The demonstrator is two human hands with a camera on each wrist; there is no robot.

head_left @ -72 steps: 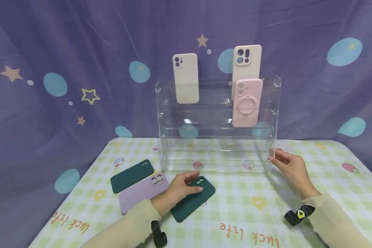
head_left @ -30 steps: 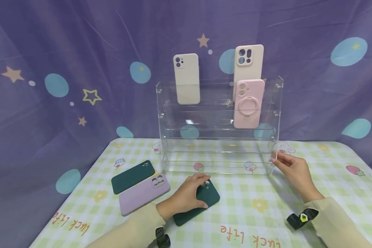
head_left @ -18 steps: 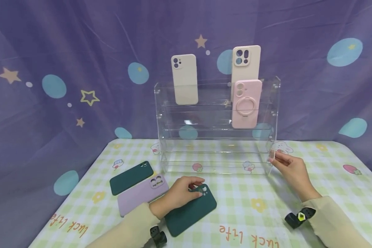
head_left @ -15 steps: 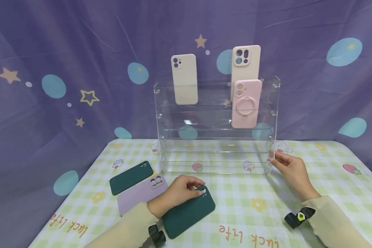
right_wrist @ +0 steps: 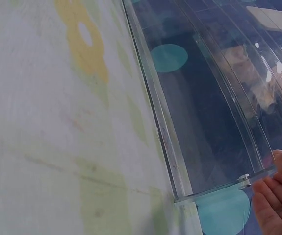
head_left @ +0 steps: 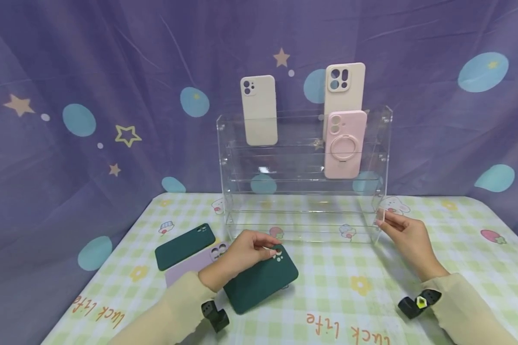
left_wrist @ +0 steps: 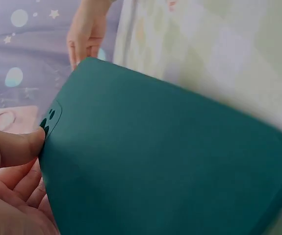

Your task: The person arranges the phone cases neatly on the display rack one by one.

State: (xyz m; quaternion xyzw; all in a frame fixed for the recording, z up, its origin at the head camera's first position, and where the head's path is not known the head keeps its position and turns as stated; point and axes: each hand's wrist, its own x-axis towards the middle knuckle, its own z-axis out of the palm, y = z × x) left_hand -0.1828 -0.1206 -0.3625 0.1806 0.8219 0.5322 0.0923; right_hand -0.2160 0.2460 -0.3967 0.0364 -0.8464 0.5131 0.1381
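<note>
My left hand pinches the camera end of a dark green phone case, thumb on top and fingers beneath. In the left wrist view that green case fills the middle, its camera cutouts beside the thumb. My right hand grips the lower right side panel of a clear acrylic tiered rack. The right wrist view has the right hand's fingertips out of it; there the right hand pinches the rack's edge. A white case, a cream case and a pink ring case stand on the rack.
Left of the held case lie another dark green phone case and a lilac phone case, partly behind the left forearm. A green checked tablecloth covers the table. A purple curtain hangs behind the rack.
My left hand has shifted its hold to the green case's camera end, and the case has moved slightly and now appears lifted at that end. My right hand stays on the rack.
</note>
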